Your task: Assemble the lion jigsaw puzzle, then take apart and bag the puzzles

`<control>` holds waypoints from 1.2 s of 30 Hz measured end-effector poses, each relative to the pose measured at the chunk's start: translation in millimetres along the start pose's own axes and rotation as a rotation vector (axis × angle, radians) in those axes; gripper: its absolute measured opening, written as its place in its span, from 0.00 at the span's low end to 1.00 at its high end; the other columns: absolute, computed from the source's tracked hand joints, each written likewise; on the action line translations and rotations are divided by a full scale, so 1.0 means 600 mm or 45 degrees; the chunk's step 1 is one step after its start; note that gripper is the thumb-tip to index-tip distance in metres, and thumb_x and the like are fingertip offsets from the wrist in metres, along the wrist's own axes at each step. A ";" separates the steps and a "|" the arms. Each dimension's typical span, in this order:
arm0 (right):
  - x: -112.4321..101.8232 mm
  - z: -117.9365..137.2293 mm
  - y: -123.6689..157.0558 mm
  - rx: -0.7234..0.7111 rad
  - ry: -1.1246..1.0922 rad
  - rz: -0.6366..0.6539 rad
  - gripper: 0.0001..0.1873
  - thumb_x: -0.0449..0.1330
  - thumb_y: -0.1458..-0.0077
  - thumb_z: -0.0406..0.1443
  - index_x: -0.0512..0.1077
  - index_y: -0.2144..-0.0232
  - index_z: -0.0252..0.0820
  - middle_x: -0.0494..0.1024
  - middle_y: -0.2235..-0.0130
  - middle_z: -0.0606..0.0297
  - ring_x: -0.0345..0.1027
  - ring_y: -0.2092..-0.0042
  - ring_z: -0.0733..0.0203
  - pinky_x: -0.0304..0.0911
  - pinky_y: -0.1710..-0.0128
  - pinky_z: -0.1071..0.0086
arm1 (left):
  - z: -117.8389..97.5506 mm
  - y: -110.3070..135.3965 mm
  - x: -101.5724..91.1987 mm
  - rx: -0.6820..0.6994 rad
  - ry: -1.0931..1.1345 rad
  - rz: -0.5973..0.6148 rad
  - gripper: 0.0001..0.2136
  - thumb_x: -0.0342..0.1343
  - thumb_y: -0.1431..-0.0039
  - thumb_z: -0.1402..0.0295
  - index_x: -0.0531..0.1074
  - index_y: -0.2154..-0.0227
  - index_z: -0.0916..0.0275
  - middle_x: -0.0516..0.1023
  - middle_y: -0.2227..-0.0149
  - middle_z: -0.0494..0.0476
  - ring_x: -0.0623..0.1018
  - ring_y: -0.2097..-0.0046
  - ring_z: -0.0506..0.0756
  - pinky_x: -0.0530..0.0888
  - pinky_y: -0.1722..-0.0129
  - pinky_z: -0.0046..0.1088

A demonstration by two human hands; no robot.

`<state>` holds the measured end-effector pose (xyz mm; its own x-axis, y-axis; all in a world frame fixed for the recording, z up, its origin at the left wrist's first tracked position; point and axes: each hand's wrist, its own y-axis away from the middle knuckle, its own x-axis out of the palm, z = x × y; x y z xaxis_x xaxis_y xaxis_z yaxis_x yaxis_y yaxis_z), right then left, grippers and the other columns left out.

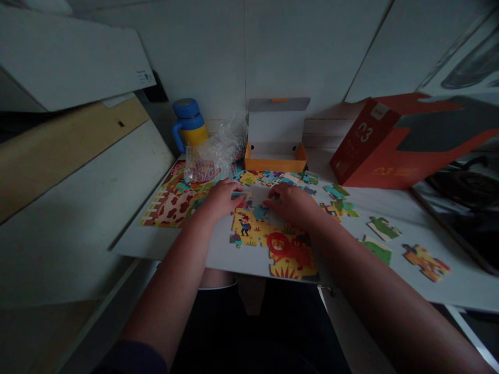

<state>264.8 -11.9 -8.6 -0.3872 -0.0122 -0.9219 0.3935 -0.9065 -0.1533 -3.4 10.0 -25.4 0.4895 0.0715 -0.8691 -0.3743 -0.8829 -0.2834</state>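
Observation:
A partly joined jigsaw puzzle point(257, 231) lies on the pale board in front of me, with a small figure and an elephant in its upper part. Two red lions point(290, 249) fill its lower right. At its upper left edge my left hand point(225, 198) is closed on a puzzle piece point(238, 195), partly hidden by the fingers. My right hand point(288, 201) rests at the upper right, its fingers bent and apart, thumb near the elephant. I see nothing held in it. Several loose pieces point(273, 178) lie beyond both hands.
Another puzzle section point(171, 205) lies left, partly under crumpled clear plastic point(218, 150). Behind stand a blue and yellow jug point(191, 124) and an open orange box point(276, 163). A large red box point(374, 145) and scattered pieces point(384, 228) are right, near a stove point(468, 208).

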 end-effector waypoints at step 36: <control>0.001 -0.077 -0.013 0.326 0.192 -0.389 0.24 0.65 0.46 0.41 0.69 0.49 0.40 0.75 0.52 0.46 0.71 0.50 0.40 0.65 0.47 0.53 | -0.004 0.001 -0.004 -0.010 0.032 0.006 0.04 0.65 0.36 0.68 0.80 0.59 0.59 0.81 0.54 0.58 0.81 0.51 0.59 0.76 0.44 0.39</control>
<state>300.0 14.9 -24.2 -0.3203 0.3180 -0.8923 0.0521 -0.9346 -0.3518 -3.2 8.3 -22.4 0.5073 0.0557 -0.8600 -0.3706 -0.8868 -0.2761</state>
